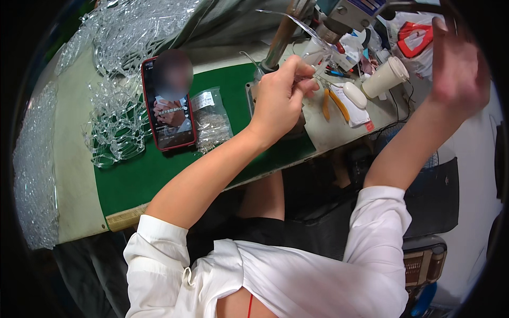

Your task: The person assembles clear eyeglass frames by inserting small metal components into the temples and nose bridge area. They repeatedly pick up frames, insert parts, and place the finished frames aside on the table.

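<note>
Beside the slanting metal column [283,40], holds a clear plastic eyeglass frame [319,43] in the left hand [282,96], with thumb and fingers pinched narrow. Lies just above and to the right of that grip, with the long axis slanting up and leftward across the column. Sits far nearer to the left hand than to the right hand [460,69], raised well apart by the lever [416,7]; cannot tell, through blur, whether closed around it.
</note>
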A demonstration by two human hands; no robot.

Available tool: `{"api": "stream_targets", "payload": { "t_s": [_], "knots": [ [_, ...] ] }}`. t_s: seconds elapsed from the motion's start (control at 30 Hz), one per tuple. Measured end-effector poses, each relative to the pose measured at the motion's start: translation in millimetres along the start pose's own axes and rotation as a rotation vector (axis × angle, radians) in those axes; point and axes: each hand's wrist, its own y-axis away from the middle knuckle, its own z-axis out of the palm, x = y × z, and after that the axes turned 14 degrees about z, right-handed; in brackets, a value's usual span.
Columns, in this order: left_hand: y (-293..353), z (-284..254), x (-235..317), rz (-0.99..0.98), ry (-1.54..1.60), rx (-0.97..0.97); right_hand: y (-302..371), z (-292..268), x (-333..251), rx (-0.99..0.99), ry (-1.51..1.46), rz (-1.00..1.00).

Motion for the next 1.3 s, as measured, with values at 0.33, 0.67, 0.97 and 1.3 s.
{"api": "stream_targets", "payload": {
  "t_s": [0.33, 0.67, 0.97, 1.3],
  "knots": [
    [-6, -7, 5, -0.012, 0.017, -0.093, 22, 30, 17, 0.317, 0.26, -0.228],
    [54, -141, 159, 0.081, -0.352, -0.51, 164, 93, 160, 0.006, 0.726, 0.631],
    [119, -243, 182, 0.107, -0.733, 0.417, 187, 138, 197, -0.201, 1.088, 0.608],
    [127, -196, 184, -0.212, -0.035, 0.172, 192, 143, 189, -0.174, 1.085, 0.557]
  ]
}}
